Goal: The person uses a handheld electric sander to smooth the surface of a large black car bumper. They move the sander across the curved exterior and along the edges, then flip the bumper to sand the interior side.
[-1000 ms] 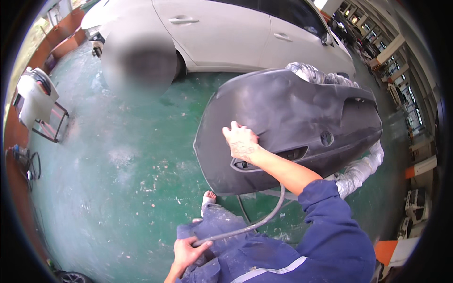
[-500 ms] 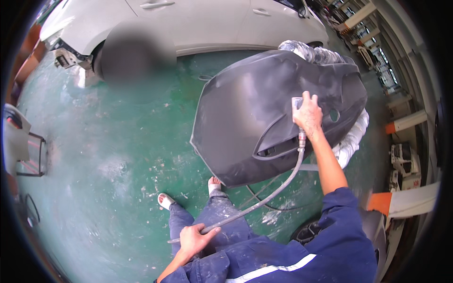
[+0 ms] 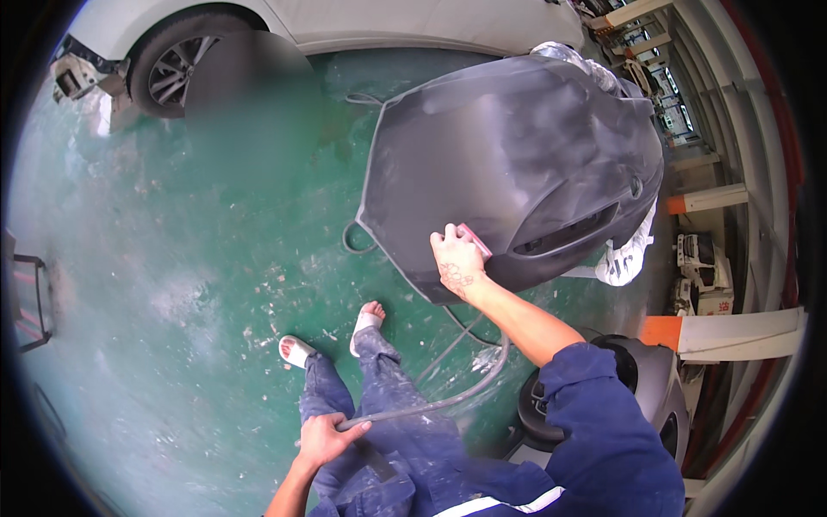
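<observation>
A dark grey car bumper cover [image 3: 465,146], with hazy lighter patches, lies across a stand in front of me. My right hand [image 3: 458,260] is closed over a small air sander, of which only a reddish edge [image 3: 476,242] shows. The sander is against the bumper's near side, left of the long slot-like opening; its contact face is hidden. A grey air hose [image 3: 439,407] loops from under my right forearm back to my left hand [image 3: 326,439]. The fingers of that hand are wrapped round the hose near my thigh.
Silvery wrapped padding [image 3: 624,263] props the bumper's right end. A white car [image 3: 370,21] with an exposed wheel [image 3: 168,73] stands beyond. Close on my right sits another grey car part [image 3: 659,379]. An orange-and-white lift arm [image 3: 724,334] juts in at right. Hose lies on the green floor [image 3: 189,241].
My right hand has moved the sander left and nearer, from the bumper's middle right to its near side. The left hand still grips the hose. My view has shifted slightly.
</observation>
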`<action>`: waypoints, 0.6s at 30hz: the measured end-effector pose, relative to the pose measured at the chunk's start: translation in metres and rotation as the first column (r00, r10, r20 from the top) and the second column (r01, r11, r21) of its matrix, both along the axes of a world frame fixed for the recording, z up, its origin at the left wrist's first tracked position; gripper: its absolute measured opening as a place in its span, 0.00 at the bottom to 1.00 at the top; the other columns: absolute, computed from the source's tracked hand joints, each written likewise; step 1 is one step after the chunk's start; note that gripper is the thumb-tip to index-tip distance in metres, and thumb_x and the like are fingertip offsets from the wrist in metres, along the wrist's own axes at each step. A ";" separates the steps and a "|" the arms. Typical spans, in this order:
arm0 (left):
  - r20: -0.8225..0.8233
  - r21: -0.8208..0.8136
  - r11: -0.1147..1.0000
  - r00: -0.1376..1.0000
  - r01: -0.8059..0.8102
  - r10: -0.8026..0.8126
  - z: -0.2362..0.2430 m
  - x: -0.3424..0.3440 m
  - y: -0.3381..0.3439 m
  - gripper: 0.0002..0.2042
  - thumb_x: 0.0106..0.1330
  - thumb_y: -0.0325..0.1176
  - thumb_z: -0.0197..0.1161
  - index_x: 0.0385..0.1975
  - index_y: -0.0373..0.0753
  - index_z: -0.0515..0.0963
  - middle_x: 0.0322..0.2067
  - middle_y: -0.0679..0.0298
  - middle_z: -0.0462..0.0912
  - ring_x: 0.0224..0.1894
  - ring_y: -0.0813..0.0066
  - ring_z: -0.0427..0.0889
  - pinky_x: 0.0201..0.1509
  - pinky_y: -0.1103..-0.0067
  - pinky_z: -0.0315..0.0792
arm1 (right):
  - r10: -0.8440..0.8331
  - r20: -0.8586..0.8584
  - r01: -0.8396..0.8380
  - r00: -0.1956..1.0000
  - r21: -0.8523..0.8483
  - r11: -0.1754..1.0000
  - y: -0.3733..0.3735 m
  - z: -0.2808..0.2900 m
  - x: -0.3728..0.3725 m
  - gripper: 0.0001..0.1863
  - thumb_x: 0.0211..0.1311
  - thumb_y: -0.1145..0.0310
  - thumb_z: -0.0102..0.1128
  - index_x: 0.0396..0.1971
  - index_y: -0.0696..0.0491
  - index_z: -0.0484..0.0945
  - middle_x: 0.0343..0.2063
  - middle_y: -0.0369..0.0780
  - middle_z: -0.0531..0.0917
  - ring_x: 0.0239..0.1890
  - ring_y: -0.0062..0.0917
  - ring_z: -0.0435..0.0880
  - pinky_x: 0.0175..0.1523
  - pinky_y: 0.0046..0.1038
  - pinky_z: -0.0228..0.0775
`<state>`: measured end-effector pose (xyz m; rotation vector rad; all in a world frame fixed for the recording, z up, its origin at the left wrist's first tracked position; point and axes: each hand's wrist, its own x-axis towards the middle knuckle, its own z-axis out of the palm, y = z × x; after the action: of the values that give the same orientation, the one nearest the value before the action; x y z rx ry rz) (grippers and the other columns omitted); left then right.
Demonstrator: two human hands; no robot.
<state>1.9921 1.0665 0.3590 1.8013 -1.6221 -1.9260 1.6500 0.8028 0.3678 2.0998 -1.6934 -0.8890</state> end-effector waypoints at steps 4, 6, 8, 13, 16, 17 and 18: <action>-0.029 0.004 0.999 0.999 0.043 -0.043 -0.019 0.002 -0.001 0.33 0.60 0.69 0.69 0.18 0.38 0.82 0.17 0.54 0.82 0.25 0.49 0.86 0.34 0.61 0.78 | -0.036 0.024 0.033 0.999 0.108 0.994 -0.027 0.031 0.036 0.25 0.47 0.70 0.75 0.47 0.52 0.77 0.45 0.48 0.77 0.48 0.43 0.86 0.38 0.39 0.87; -0.082 -0.029 0.999 0.996 0.016 -0.019 -0.022 -0.009 0.000 0.31 0.62 0.65 0.70 0.19 0.37 0.82 0.16 0.55 0.81 0.23 0.51 0.85 0.32 0.62 0.76 | -0.014 -0.004 0.014 1.000 0.014 1.000 -0.043 0.047 0.019 0.28 0.44 0.70 0.77 0.48 0.52 0.76 0.46 0.48 0.77 0.46 0.44 0.87 0.39 0.41 0.87; -0.124 -0.051 0.999 0.992 0.006 -0.012 -0.029 -0.019 0.003 0.30 0.65 0.64 0.68 0.23 0.37 0.83 0.16 0.55 0.80 0.24 0.51 0.85 0.32 0.61 0.76 | -0.045 -0.002 0.045 0.999 -0.047 0.998 -0.061 0.054 0.008 0.31 0.43 0.71 0.79 0.49 0.52 0.74 0.47 0.48 0.76 0.43 0.44 0.88 0.38 0.39 0.88; -0.126 -0.027 0.999 0.991 -0.043 0.039 -0.039 -0.027 -0.001 0.32 0.66 0.68 0.65 0.25 0.38 0.84 0.16 0.56 0.81 0.24 0.51 0.85 0.33 0.61 0.77 | 0.058 -0.005 -0.059 0.998 -0.102 0.993 -0.071 0.026 0.007 0.32 0.43 0.71 0.80 0.50 0.51 0.73 0.48 0.46 0.75 0.42 0.42 0.88 0.37 0.36 0.88; -0.117 -0.023 0.998 0.991 -0.064 0.060 -0.040 -0.027 0.001 0.30 0.67 0.66 0.65 0.26 0.39 0.85 0.17 0.56 0.82 0.25 0.51 0.86 0.33 0.61 0.77 | 0.133 -0.022 -0.133 0.991 -0.020 0.991 -0.070 -0.014 0.022 0.32 0.43 0.69 0.80 0.51 0.50 0.74 0.47 0.45 0.75 0.41 0.39 0.87 0.35 0.34 0.87; -0.107 -0.019 0.997 0.991 -0.081 0.078 -0.042 -0.025 0.003 0.29 0.67 0.65 0.65 0.26 0.39 0.85 0.17 0.56 0.82 0.24 0.51 0.86 0.33 0.62 0.77 | 0.128 -0.029 -0.127 0.991 0.032 0.991 -0.073 -0.027 0.028 0.32 0.44 0.67 0.80 0.51 0.50 0.74 0.47 0.45 0.76 0.40 0.37 0.87 0.34 0.33 0.87; -0.103 -0.017 0.996 0.991 -0.091 0.088 -0.043 -0.024 0.004 0.29 0.67 0.64 0.66 0.26 0.39 0.85 0.17 0.56 0.82 0.24 0.51 0.86 0.33 0.62 0.77 | 0.182 -0.030 -0.182 0.983 -0.001 0.983 -0.076 -0.039 0.029 0.30 0.45 0.66 0.79 0.50 0.51 0.75 0.46 0.45 0.76 0.40 0.37 0.87 0.33 0.34 0.87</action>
<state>1.9686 1.0709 0.3160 1.7059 -1.4982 -1.9206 1.6786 0.7266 0.3288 2.1859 -1.4592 -0.8555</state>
